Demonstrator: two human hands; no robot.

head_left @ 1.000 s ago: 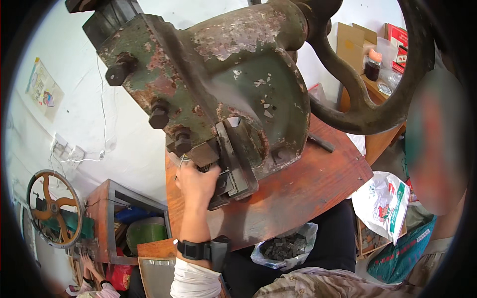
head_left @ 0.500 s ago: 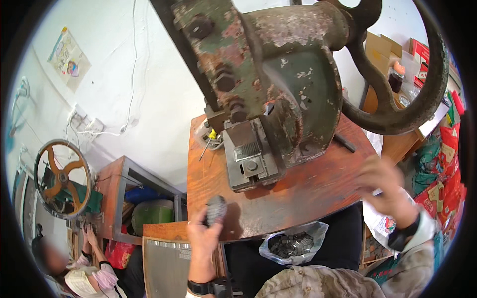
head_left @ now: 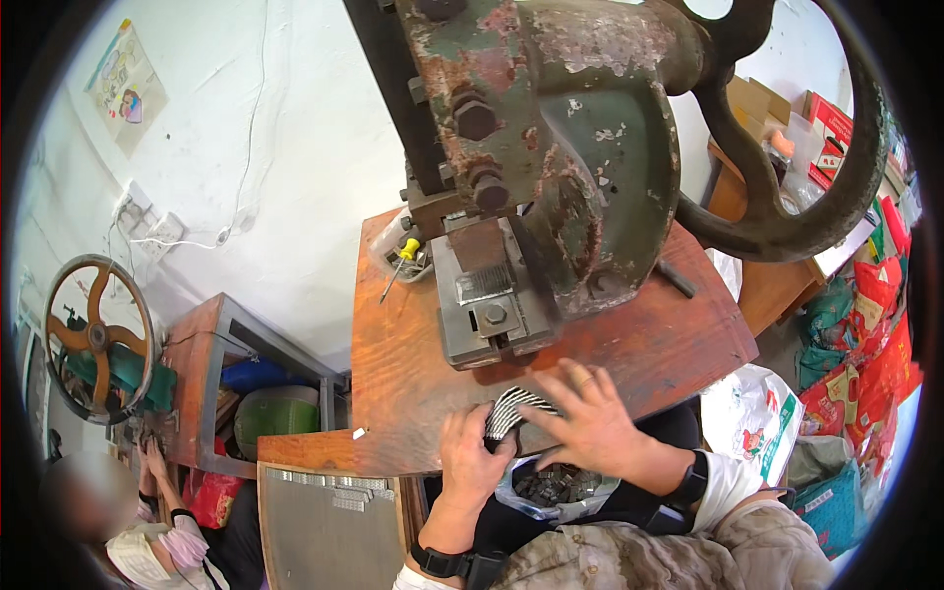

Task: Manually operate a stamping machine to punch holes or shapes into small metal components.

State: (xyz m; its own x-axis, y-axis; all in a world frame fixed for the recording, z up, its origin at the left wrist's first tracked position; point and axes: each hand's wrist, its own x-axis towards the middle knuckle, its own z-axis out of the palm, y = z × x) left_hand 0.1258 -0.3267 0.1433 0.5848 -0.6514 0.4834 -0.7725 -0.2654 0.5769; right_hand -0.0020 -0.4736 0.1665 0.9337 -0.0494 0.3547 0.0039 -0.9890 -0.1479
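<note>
My left hand [head_left: 469,462] is closed around a curved, striped stack of small metal pieces [head_left: 507,411] above the front edge of the wooden table. From the right, my right hand [head_left: 600,428] reaches to the stack with its fingers spread; whether a fingertip touches it I cannot tell. Just beyond both hands stands a heavy green hand press [head_left: 615,147] with worn paint. Its metal die block [head_left: 495,320] has a ridged part and a bolt on top. Below my hands, a clear plastic bag [head_left: 513,500] in my lap holds many loose metal pieces [head_left: 559,484].
The press's large handwheel [head_left: 747,241] curves over the right side. A container with a yellow-handled screwdriver [head_left: 408,250] sits left of the die. Rows of metal pieces lie on a tray [head_left: 329,526] at lower left. Another person [head_left: 162,546] works by a second wheel [head_left: 98,336].
My right hand has swung in from the right to the stack. My left hand has moved right, still holding the stack. The whole view has shifted slightly.
</note>
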